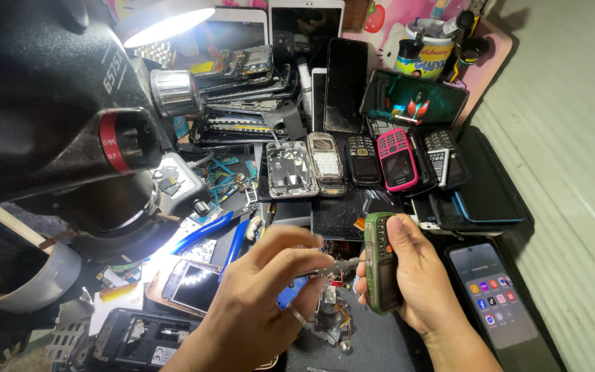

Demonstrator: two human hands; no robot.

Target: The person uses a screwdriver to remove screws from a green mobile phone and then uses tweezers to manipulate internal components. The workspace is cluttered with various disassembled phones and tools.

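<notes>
While a big black microscope head [56, 117] fills the nine-to-eleven o'clock side and its lamp [163, 21] glares at twelve, the cluttered worktop [373, 344] carries rows of old phones: a pink keypad phone [397, 160] near one o'clock and a lit smartphone [494, 295] at four. Just below centre, the right hand [414, 275] has its fingers wrapped around a green keypad phone [382, 265] held on edge. The left hand [263, 303] pinches metal tweezers [335, 267], tip touching the phone's side. Probing seems under way; what follows likely needs a steady, fine push.
</notes>
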